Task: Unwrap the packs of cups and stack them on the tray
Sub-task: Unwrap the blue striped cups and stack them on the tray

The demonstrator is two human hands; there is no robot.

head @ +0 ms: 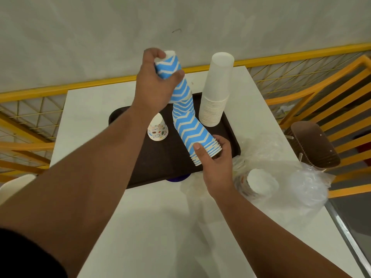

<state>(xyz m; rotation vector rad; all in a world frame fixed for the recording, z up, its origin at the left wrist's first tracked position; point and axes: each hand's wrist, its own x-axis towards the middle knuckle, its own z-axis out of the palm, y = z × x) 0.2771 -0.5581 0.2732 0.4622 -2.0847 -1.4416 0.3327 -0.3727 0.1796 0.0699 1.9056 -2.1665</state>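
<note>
Roughly halfway: white stack (215, 93) done at tray's (140, 157) far edge, both hands (154, 85) (215, 157) gripping blue stack (188, 121), wrapped pack (259, 182) left.

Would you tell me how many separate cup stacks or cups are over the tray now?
3: the white stack standing at the back right, the blue zigzag stack held in both hands, one patterned cup upside down at left.

We see a white worktop (200, 227) set against a pale wall (100, 27), with yellow railings (313, 91) beyond its far and right edges.
</note>
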